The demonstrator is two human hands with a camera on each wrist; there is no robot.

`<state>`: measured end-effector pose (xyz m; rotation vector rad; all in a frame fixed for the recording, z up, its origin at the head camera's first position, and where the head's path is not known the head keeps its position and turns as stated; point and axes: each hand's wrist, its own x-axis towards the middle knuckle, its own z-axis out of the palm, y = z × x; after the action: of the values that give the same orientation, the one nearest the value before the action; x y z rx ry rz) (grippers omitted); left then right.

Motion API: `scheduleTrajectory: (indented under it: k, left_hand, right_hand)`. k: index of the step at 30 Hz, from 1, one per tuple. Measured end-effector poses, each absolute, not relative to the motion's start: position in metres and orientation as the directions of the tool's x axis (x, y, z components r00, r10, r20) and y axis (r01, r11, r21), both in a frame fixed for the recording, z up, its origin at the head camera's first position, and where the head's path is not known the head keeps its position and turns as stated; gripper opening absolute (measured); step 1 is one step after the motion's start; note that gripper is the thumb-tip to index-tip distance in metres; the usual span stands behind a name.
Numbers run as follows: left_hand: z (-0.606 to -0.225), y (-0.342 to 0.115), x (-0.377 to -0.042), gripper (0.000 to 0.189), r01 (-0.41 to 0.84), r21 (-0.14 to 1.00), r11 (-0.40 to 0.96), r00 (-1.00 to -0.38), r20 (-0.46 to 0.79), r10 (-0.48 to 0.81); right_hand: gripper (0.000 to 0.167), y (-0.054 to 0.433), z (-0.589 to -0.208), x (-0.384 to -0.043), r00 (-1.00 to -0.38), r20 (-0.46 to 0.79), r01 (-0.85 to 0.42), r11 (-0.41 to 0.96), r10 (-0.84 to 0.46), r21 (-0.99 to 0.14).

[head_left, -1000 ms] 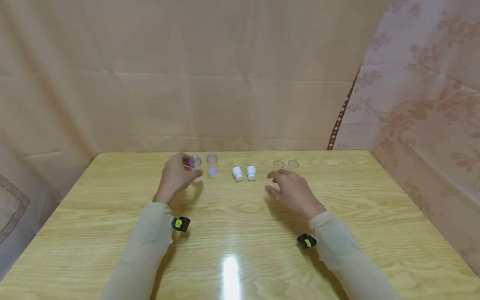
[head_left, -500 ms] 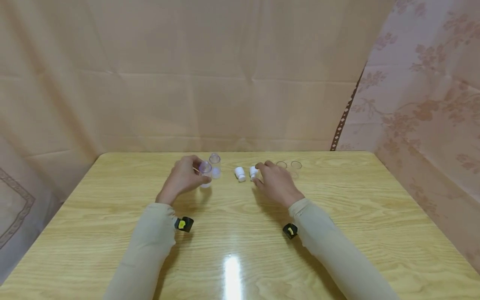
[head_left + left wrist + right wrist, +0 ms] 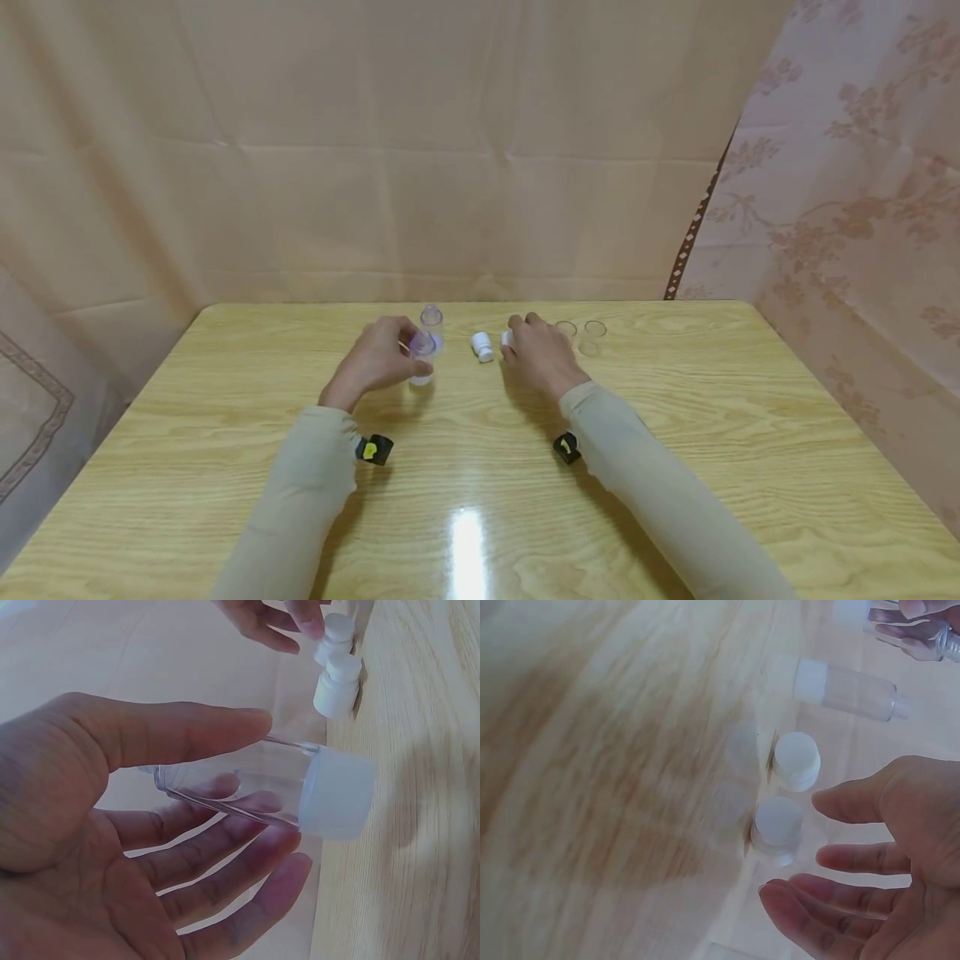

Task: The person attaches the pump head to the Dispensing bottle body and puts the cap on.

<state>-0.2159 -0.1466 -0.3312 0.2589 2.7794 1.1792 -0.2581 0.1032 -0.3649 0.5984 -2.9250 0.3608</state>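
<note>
**On the far side of the counter (image 3: 420,500), one grip and one reach**

In my left hand (image 3: 373,358), between thumb and fingers, is a clear bottle (image 3: 289,780), its whitish end down; I can't tell whether it touches the surface. My right hand (image 3: 543,350) is at the right white bottle (image 3: 777,825), fingers loosely extended and holding nothing, though a fingertip may be brushing it. I'd judge the step in hand to be reaching for that one. The next move seems to call for closing thumb and fingers on its sides without nudging the left white bottle (image 3: 796,759) beside it.

Counting, I have two clear bottles, the held one and a second clear bottle (image 3: 859,694) standing just behind it; two white ones between my hands; and, by their rims, two clear cups, the left cup (image 3: 567,330) and the right cup (image 3: 592,337), beyond my right hand.
</note>
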Motion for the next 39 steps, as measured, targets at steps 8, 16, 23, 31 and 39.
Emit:
scheduleTrajectory:
  k: [8, 16, 23, 31, 39]
  left_hand:
    - [-0.331, -0.140, -0.214, 0.039, 0.126, 0.718, 0.685, -0.968, -0.063, 0.244]
    - [-0.331, -0.133, -0.212, 0.036, 0.149, 0.700, 0.698, -0.961, -0.063, 0.269]
    - [-0.332, -0.128, -0.210, 0.036, 0.167, 0.685, 0.709, -0.957, -0.059, 0.283]
    - [-0.337, -0.118, -0.212, 0.035, 0.168, 0.681, 0.713, -0.953, -0.072, 0.293]
    - [-0.339, -0.112, -0.212, 0.035, 0.182, 0.655, 0.733, -0.954, -0.063, 0.293]
  right_hand:
    - [0.032, 0.097, -0.368, -0.264, -0.928, 0.129, -0.371, 0.906, -0.350, -0.205]
    - [0.028, 0.094, -0.370, -0.267, -0.939, 0.095, -0.343, 0.907, -0.330, -0.243]
    - [0.023, 0.092, -0.372, -0.269, -0.938, 0.115, -0.346, 0.897, -0.327, -0.275]
    - [0.026, 0.099, -0.371, -0.265, -0.939, 0.127, -0.344, 0.880, -0.320, -0.327]
    - [0.035, 0.111, -0.366, -0.250, -0.920, 0.174, -0.392, 0.825, -0.351, -0.407]
